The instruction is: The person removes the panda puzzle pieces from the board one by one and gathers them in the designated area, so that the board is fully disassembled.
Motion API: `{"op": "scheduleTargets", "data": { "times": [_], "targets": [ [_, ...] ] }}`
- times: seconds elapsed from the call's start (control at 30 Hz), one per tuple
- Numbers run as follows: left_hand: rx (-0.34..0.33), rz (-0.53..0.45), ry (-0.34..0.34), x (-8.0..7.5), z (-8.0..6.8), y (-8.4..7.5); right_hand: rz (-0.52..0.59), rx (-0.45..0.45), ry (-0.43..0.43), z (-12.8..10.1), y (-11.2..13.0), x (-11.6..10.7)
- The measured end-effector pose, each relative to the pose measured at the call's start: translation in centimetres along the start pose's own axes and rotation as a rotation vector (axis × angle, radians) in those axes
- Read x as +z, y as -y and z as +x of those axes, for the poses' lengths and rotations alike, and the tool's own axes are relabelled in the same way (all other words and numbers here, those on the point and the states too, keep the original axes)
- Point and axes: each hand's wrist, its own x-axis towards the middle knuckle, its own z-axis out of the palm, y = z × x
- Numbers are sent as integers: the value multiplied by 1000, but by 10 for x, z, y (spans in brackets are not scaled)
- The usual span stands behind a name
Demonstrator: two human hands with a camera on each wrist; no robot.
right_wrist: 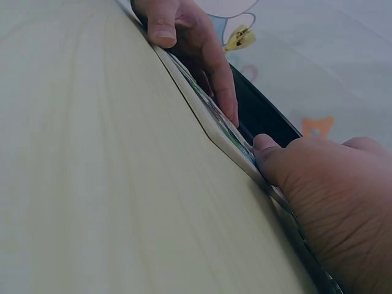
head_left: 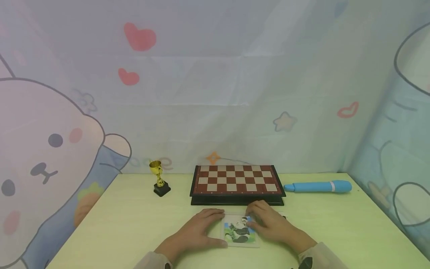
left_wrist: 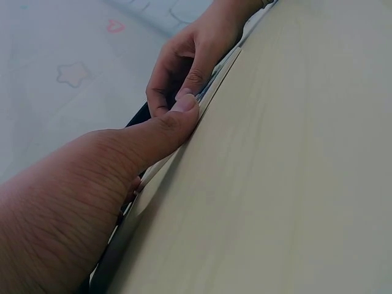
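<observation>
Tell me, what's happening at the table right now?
Left hand and right hand both grip the panda puzzle. Puzzle flat on table. Chessboard close behind.

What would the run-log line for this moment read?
left hand: grips panda puzzle left edge | right hand: rests on its right side | puzzle: flat on table, before chessboard

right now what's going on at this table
A person has both hands on a small panda picture tile lying flat on the table. The left hand holds its left edge, thumb at the near side; the right hand rests over its right side. Behind sit a chessboard, a gold trophy and a blue tube.
</observation>
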Motion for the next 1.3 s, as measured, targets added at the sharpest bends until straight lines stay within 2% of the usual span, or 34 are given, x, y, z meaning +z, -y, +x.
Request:
{"op": "scheduleTargets", "data": {
  "times": [0.33,0.57,0.77,1.13,1.3],
  "targets": [
    [6,12,-1,1,1,1,72,61,-26,0,4,-4],
    [1,7,4,-1,2,2,194,47,-63,3,4,-5],
    [-24,-16,20,1,2,2,273,80,-63,2,6,-4],
    [0,0,-1,0,0,1,245,9,-163,-1,3,-4],
    [-12,-12,7,2,0,1,238,12,-195,-8,1,-7]
  ]
}}
